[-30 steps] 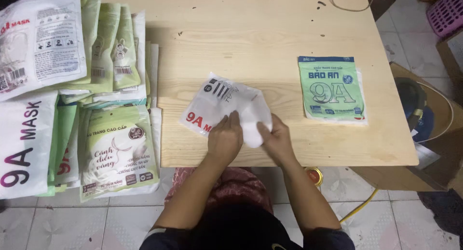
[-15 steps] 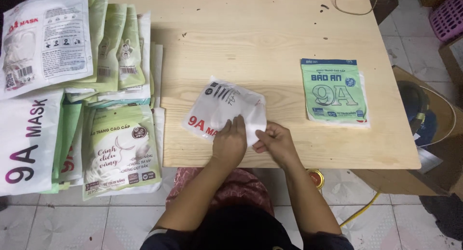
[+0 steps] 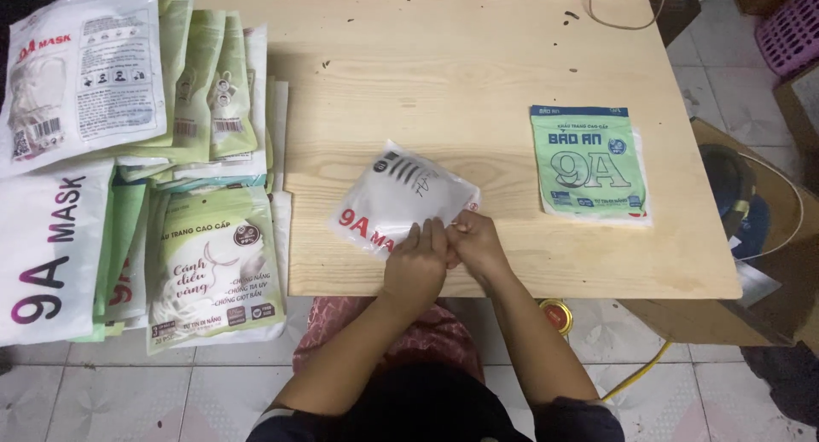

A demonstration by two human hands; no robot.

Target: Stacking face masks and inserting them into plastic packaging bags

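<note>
right now the left hand (image 3: 415,267) and the right hand (image 3: 474,241) meet at the near edge of a white packet (image 3: 401,196), fingers pinching its lower right corner together. the packet lies tilted on the wooden table (image 3: 478,92), close to the person's side. well apart to the right lies a green packet (image 3: 589,162), flat and square to the table. off to the left, stacks of green and white packets (image 3: 128,169) overlap each other past the table's edge.
</note>
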